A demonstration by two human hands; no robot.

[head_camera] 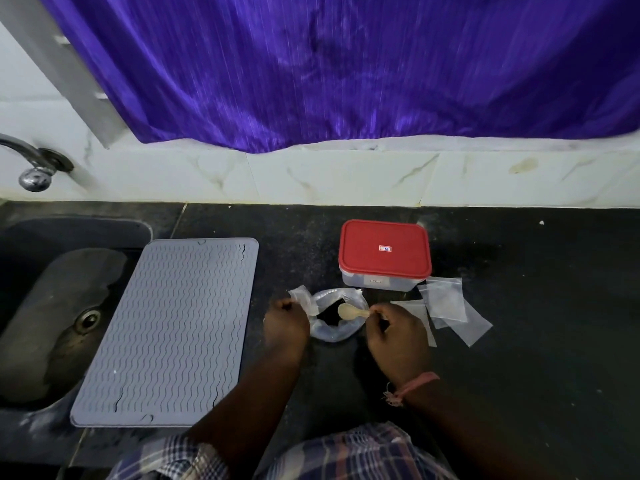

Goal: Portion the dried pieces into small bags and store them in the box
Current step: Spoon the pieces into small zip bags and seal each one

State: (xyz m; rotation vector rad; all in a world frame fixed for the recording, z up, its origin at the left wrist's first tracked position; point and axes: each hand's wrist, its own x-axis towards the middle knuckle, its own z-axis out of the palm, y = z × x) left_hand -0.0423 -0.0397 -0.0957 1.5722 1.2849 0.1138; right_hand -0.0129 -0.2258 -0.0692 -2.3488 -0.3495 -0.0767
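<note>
A clear plastic bag [334, 332] with dark dried pieces inside lies open on the black counter. My left hand [285, 323] grips its left edge and holds the mouth open. My right hand [394, 336] pinches the handle of a small wooden spoon [349, 312], whose bowl hovers over the bag's opening. Behind the bag stands a clear box with a red lid [384, 252], closed. Several small empty clear bags [446, 306] lie spread on the counter to the right of my right hand.
A grey ribbed silicone mat [173, 334] lies left of the bag. Further left is a dark sink [52, 306] with a metal tap [33, 164]. A tiled wall and purple curtain [346, 71] back the black counter [536, 341].
</note>
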